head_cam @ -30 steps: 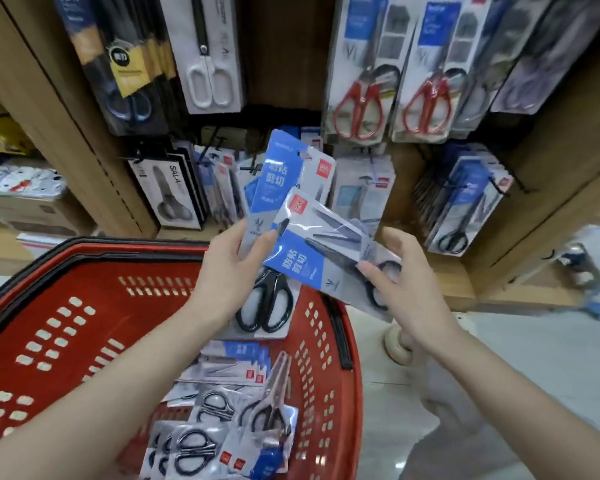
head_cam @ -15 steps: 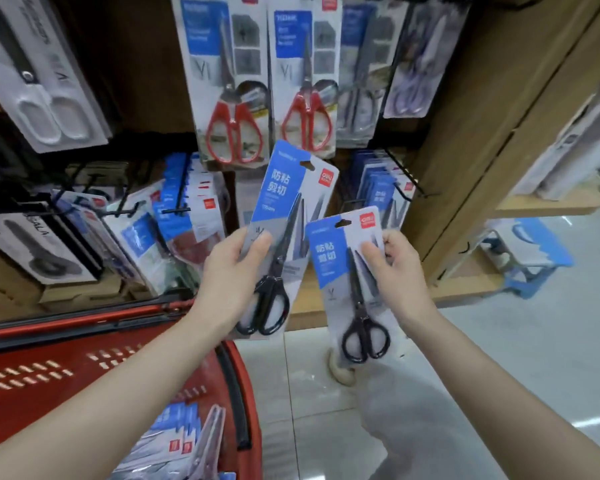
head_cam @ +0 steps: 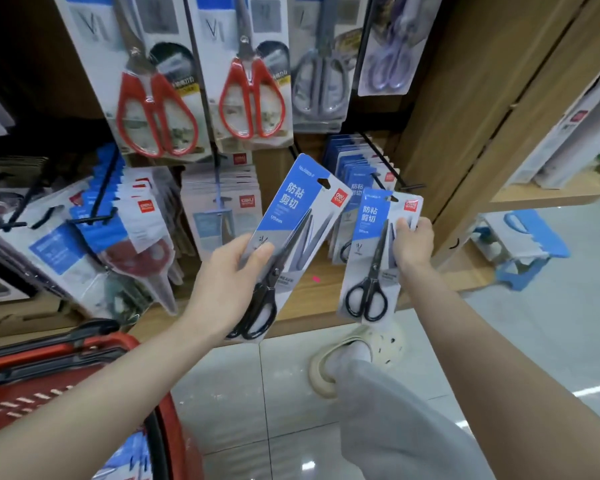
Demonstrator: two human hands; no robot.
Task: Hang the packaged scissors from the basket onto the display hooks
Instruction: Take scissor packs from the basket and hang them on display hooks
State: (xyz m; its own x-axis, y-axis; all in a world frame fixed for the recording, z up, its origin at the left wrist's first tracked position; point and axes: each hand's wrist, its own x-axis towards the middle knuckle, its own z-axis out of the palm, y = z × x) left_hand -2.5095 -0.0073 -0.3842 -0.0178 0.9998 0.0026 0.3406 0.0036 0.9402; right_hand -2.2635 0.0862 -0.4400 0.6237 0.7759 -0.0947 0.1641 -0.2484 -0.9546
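Wooden shop shelving [head_cam: 465, 133] fills the background, loaded with carded scissors hanging on black display hooks [head_cam: 392, 164]: red-handled scissors [head_cam: 156, 109] up top, blue-and-white packs crowded on the lower row. Both hands are busy. The left hand [head_cam: 222, 282] grips the bigger scissors pack [head_cam: 298, 216] by its lower left edge, thumb across the front and fingers tucked behind, with the card leaning so its top points up and to the right. The right hand [head_cam: 411, 244] pinches the smaller scissors pack [head_cam: 378, 237] along its right edge and holds it nearly upright in front of the lower row. The pack's top sits just under the tip of one hook, though I honestly can't tell if the hang hole is on it. The red basket [head_cam: 66, 358] with black handles sits low on the left, with a few blurry blue packs inside. Below is a pale tiled floor [head_cam: 257, 410], a cream shoe [head_cam: 347, 355] and a blue stool [head_cam: 523, 244] off to the right.
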